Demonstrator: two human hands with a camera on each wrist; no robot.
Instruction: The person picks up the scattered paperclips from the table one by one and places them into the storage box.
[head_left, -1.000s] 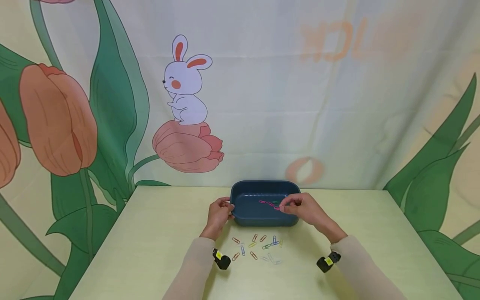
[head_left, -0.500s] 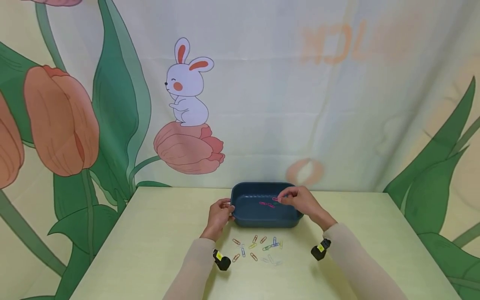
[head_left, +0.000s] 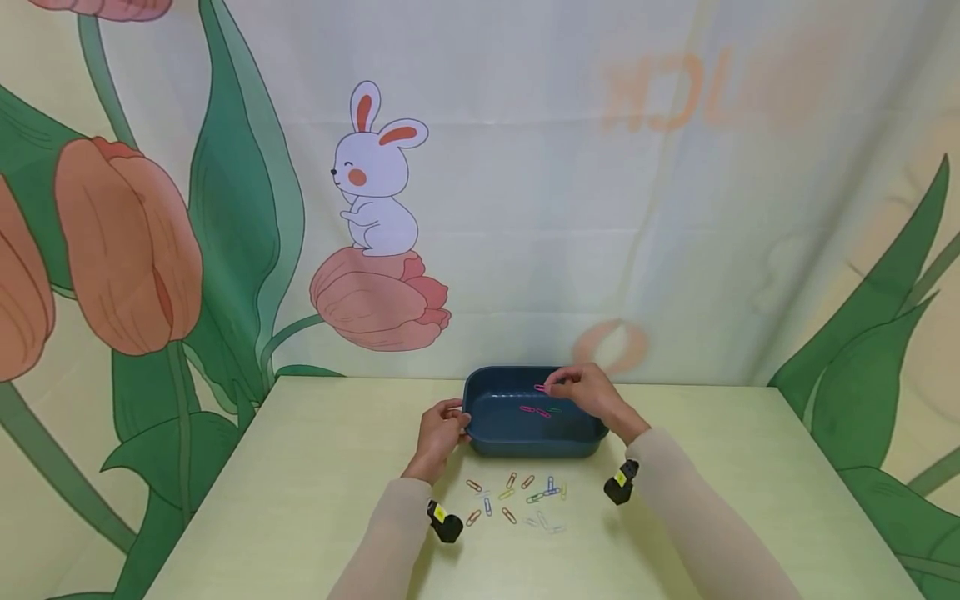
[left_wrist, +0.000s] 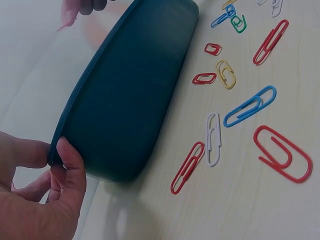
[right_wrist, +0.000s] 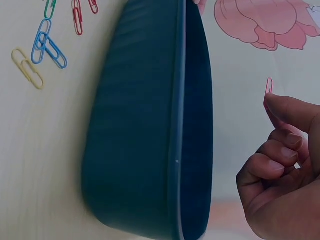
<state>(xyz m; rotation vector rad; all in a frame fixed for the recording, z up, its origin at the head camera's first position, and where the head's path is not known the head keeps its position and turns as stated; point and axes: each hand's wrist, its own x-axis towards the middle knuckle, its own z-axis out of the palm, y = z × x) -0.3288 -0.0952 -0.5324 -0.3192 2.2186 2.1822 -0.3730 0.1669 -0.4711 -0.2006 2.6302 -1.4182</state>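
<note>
My left hand (head_left: 438, 435) grips the left end of a dark blue bin (head_left: 536, 447), thumb and fingers on either side of its rim in the left wrist view. Above the bin's back part, my right hand (head_left: 594, 393) pinches a pink paper clip (right_wrist: 269, 86) between thumb and forefinger, its other fingers curled in. Two pink paper clips (head_left: 528, 409) and a green paper clip (head_left: 553, 410) lie on the bin's floor.
On the pale table (head_left: 315, 500), in front of the bin, several red, blue, yellow, green and white paper clips (head_left: 509, 516) lie scattered. Two blue ones (right_wrist: 42, 42) overlap. Behind the bin hangs a printed curtain (head_left: 525, 208) with tulips and a rabbit.
My right hand has moved left and towards the back of the bin with the pink paper clip, uncovering more of the green one. The left hand stays on the rim.
</note>
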